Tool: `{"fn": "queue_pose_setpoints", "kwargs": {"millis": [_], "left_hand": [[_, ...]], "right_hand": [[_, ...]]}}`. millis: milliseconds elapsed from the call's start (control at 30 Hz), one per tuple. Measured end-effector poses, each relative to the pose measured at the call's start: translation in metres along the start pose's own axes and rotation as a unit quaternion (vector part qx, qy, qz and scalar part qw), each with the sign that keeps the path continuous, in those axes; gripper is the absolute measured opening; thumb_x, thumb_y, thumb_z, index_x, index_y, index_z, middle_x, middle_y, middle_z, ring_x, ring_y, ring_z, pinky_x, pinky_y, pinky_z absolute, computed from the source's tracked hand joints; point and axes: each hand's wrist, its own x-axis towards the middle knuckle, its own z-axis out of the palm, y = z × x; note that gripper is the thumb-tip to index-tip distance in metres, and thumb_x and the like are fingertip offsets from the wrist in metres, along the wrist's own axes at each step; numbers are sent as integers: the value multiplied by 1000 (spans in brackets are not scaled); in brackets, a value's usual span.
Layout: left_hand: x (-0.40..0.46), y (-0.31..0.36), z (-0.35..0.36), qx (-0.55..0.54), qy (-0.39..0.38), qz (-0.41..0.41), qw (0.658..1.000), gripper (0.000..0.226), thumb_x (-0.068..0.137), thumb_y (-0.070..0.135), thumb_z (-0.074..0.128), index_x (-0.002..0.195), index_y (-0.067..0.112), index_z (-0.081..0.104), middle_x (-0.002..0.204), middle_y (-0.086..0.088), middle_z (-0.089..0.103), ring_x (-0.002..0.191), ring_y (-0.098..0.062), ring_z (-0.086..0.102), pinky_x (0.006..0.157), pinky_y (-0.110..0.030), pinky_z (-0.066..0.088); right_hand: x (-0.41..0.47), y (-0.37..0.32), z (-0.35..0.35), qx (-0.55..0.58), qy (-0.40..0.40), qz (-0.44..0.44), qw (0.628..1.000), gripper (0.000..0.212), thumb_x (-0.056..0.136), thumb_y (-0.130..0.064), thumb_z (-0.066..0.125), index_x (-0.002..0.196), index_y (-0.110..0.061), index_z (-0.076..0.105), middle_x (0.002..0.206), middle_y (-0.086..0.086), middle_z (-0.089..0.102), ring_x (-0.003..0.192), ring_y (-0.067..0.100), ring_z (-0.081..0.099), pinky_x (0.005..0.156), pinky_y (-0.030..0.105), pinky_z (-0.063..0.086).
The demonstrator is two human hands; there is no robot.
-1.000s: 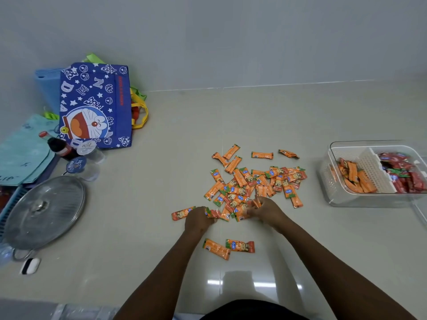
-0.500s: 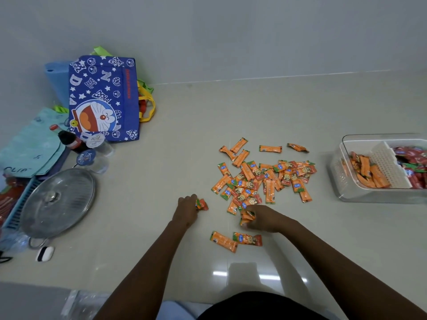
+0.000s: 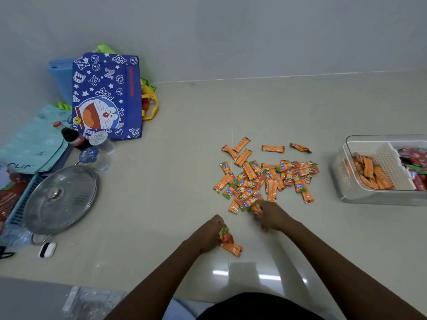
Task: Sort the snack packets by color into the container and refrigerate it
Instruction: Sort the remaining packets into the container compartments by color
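A heap of orange snack packets (image 3: 265, 176) lies on the pale floor ahead of me. My left hand (image 3: 208, 234) grips a small bunch of orange packets (image 3: 227, 242) just in front of the heap's near edge. My right hand (image 3: 270, 215) pinches packets at the heap's near edge. At the right stands a clear container (image 3: 346, 181) with a white perforated divider (image 3: 397, 167); orange packets lie in its left compartment and red ones (image 3: 416, 162) in its right.
A blue cartoon bag (image 3: 106, 95) leans on the wall at the left. In front of it are a dark bottle (image 3: 74, 137), two lidded cups (image 3: 99, 139), a glass pot lid (image 3: 60, 199) and a small white device (image 3: 47, 249).
My left hand has drawn back toward me with packets in it, and the two loose packets near me are now gathered at it. My right hand still works at the heap's near edge.
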Motion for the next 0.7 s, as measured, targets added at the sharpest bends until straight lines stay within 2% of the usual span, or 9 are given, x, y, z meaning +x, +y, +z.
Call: {"fn": "queue_pose_setpoints", "kwargs": {"millis": [67, 133, 233, 300, 367, 500, 600, 667, 700], "left_hand": [[1, 3, 1, 22, 15, 17, 999, 15, 85, 13, 60, 97, 7, 67, 107, -12, 59, 99, -24, 56, 86, -28, 40], [2, 5, -2, 50, 20, 19, 998, 15, 89, 14, 55, 96, 5, 65, 102, -12, 63, 96, -26, 57, 85, -27, 35], [2, 4, -2, 81, 21, 6, 996, 13, 90, 13, 50, 95, 6, 60, 102, -12, 64, 95, -29, 56, 87, -31, 39], [1, 6, -1, 84, 31, -14, 996, 14, 92, 17, 49, 98, 10, 59, 106, -10, 64, 101, -28, 54, 87, -36, 42], [1, 11, -2, 97, 60, -33, 993, 16, 92, 21, 48, 101, 13, 59, 107, -6, 63, 105, -24, 52, 88, -35, 37], [3, 18, -3, 80, 132, -15, 988, 18, 89, 15, 48, 97, 14, 64, 100, -5, 65, 97, -24, 59, 85, -30, 37], [4, 20, -1, 16, 140, -5, 990, 18, 90, 13, 52, 104, 12, 64, 104, -8, 63, 94, -24, 60, 80, -29, 42], [6, 23, 1, -19, 130, -12, 991, 18, 92, 13, 53, 108, 12, 62, 109, -8, 59, 97, -22, 58, 79, -26, 43], [8, 24, 2, -37, 120, -18, 992, 18, 93, 13, 54, 109, 11, 61, 111, -8, 58, 98, -21, 58, 79, -25, 42]], "right_hand": [[10, -3, -14, 13, 48, -2, 999, 22, 91, -18, 57, 113, -15, 53, 97, 10, 69, 74, 26, 67, 68, 32, 51], [25, -8, -23, -8, 89, -4, 996, 44, 89, -26, 62, 127, -13, 44, 108, 11, 66, 85, 25, 63, 71, 33, 48], [48, -23, -29, -67, 133, -10, 989, 58, 84, -32, 69, 132, -11, 44, 118, 11, 62, 106, 29, 59, 79, 35, 47], [60, -31, -29, -115, 144, -30, 982, 57, 83, -33, 69, 132, -12, 48, 121, 11, 63, 111, 29, 58, 85, 36, 48], [72, -32, -27, -150, 138, -42, 978, 52, 83, -34, 68, 128, -14, 53, 120, 10, 64, 112, 28, 58, 86, 37, 49], [86, -23, -22, -185, 122, -39, 974, 44, 84, -33, 67, 123, -14, 59, 121, 10, 64, 114, 28, 57, 90, 37, 48], [85, -22, -29, -117, 119, -40, 985, 32, 87, -28, 65, 113, -9, 64, 115, 11, 64, 110, 29, 58, 85, 34, 45], [76, -22, -40, 36, 115, -13, 993, 19, 87, -25, 66, 99, -10, 64, 100, 9, 65, 100, 29, 60, 80, 32, 44], [71, -20, -47, 134, 109, 6, 985, 21, 88, -25, 66, 101, -10, 62, 97, 6, 65, 97, 28, 61, 80, 33, 46]]}}
